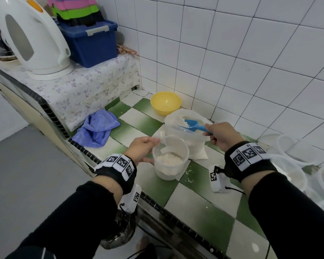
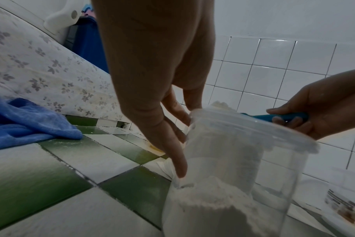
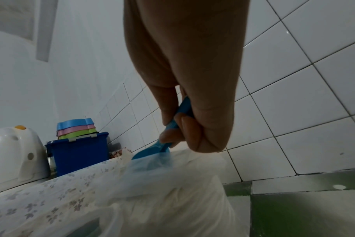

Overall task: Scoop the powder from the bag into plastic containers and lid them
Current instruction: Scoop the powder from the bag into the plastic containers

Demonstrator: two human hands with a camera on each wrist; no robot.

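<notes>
1. Counter [image 1: 198,210]: green-and-white checked tiles, white tiled wall behind and to your right, dusted with spilt powder near the front edge.
2. Raised shelf at the counter's left end, under a flowered cloth [image 1: 86,86]; it carries a white kettle [image 1: 30,38] and a blue storage box [image 1: 92,45].
3. Bag [image 1: 191,144]: clear plastic, open-topped, part full of white powder, standing mid-counter toward the back wall.
4. Blue rag [image 1: 97,128]: crumpled against the shelf's foot.
5. Yellow bowl [image 1: 166,102]: in the back corner, just behind the bag.
6. Container [image 1: 169,157]: clear tub, roughly a third full of powder, standing just in front of the bag, near the front edge.
7. Your left hand [image 1: 141,149]: fingers straight and slightly spread down the container's left wall, thumb at its rim.
8. Your right hand [image 1: 220,135]: fingers curled round the handle of the blue scoop [image 1: 192,125], whose bowl sits in the bag's mouth with powder in it.
9. Empty clear containers [image 1: 295,165]: clustered at the counter's right edge.
</notes>
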